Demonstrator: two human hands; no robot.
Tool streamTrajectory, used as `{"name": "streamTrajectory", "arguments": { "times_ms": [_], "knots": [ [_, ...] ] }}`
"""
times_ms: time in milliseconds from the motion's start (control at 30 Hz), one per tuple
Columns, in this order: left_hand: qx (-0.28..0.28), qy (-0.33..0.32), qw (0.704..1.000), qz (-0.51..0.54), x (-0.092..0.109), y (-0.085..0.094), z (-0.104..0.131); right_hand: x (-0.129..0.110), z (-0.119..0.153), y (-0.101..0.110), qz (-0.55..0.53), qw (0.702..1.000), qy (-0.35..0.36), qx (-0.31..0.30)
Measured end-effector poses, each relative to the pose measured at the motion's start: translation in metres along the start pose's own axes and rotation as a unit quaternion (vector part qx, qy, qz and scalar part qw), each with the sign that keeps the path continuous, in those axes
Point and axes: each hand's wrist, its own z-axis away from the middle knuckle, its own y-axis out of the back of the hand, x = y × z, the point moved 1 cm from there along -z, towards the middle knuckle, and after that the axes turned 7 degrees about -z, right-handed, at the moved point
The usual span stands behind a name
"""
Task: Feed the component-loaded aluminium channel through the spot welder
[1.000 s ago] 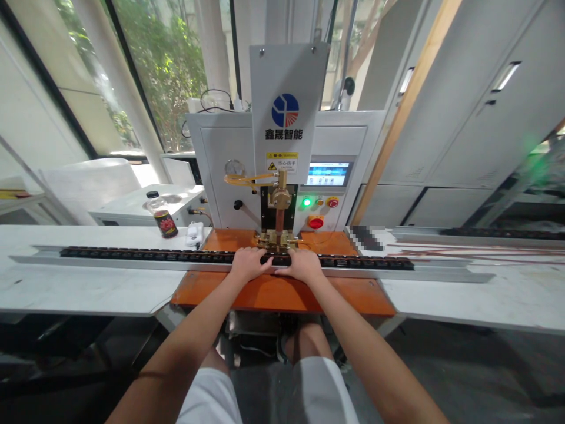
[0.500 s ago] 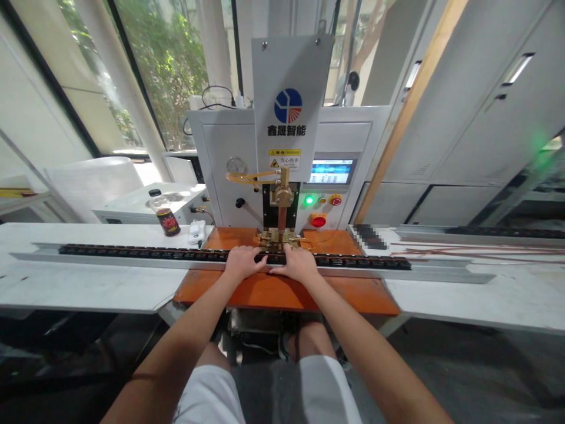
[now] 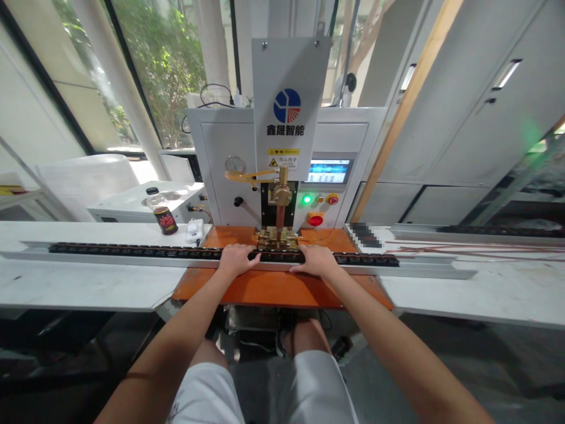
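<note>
A long metal channel (image 3: 424,271) runs across in front of me, carrying a row of black blocks (image 3: 128,251) with a thin brown strip along it. My left hand (image 3: 238,258) grips the row and channel just left of the machine's centre, fingers over the top, thumb pointing right. On the other side, my right hand (image 3: 315,260) holds them likewise, thumb along the near edge; its fingertips are partly hidden. Between my hands, the copper rod (image 3: 280,217) of a welding-type machine (image 3: 285,76) stands over brass fixtures (image 3: 276,237), just behind the row.
An orange plate (image 3: 273,288) lies under the channel, flanked by white tables (image 3: 88,282). A bottle (image 3: 165,219) and a white device (image 3: 194,230) stand behind at left. At right lie brown strips (image 3: 485,252) and another channel (image 3: 415,232). Red knob (image 3: 315,219) on the machine.
My right hand has moved right, widening the gap between my hands. The channel with its black blocks has shifted slightly left. The view has turned a little.
</note>
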Motion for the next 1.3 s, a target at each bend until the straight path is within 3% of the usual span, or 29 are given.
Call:
{"name": "streamTrajectory", "arguments": {
  "times_ms": [267,600,733,1000,1300],
  "knots": [
    [0.0,-0.008,1.0,-0.012,-0.01,0.002,0.004,-0.003,0.004,-0.007,0.014,0.999,0.014,0.04],
    [-0.012,-0.02,1.0,0.006,-0.009,0.005,0.004,-0.005,0.002,-0.006,0.017,0.999,0.005,0.027],
    [-0.002,-0.029,0.999,0.033,-0.001,0.009,0.001,-0.013,-0.001,-0.008,0.008,0.999,0.01,0.036],
    [-0.008,-0.019,1.0,0.023,0.035,0.007,-0.008,-0.036,-0.012,-0.014,-0.011,0.998,0.018,0.052],
    [0.007,-0.012,0.999,0.028,0.037,0.001,-0.006,-0.037,-0.011,-0.015,-0.008,0.999,0.013,0.051]
  ]
}}
